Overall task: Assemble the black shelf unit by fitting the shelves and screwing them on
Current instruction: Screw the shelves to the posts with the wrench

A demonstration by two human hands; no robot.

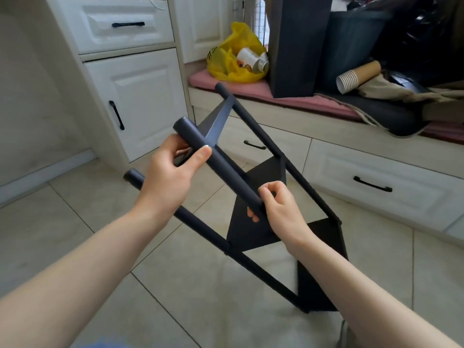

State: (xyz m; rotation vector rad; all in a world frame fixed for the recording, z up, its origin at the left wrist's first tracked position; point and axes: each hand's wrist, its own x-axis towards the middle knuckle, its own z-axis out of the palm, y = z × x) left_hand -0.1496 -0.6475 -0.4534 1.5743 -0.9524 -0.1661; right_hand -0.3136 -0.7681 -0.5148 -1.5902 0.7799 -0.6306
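Tilting at the frame's centre, the black metal tube-post shelf unit [266,177] is being steadied by the left hand [170,172] gripping its nearest post [226,169] and the right hand [281,212] pinching that post lower, likely to seat a shelf, above the pale tiled floor [75,222].

Bright soft daylight, faint shadows, slight blur, wide-angle edge distortion

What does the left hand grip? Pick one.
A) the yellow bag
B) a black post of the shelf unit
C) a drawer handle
B: the left hand curls round the black post near its upper end; the right hand pinches it lower down.
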